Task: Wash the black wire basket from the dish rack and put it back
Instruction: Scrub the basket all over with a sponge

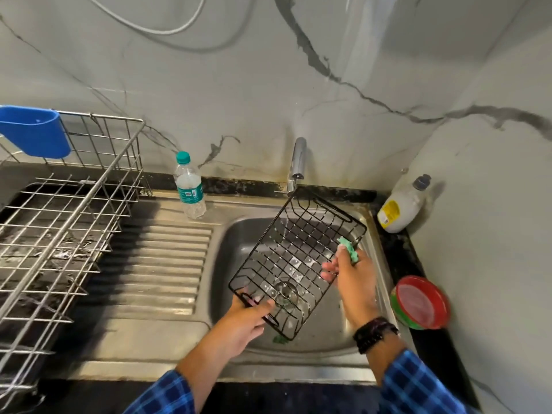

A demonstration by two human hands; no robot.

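The black wire basket is tilted over the steel sink, its far end up under the tap. A thin stream of water falls from the tap onto its grid. My left hand grips the basket's near handle. My right hand holds a green scrub pad against the basket's right rim. The steel dish rack stands on the counter at the left.
A plastic water bottle stands behind the ribbed drainboard. A blue cup holder hangs on the rack. A white detergent bottle sits in the right corner. Red and green bowls are stacked right of the sink.
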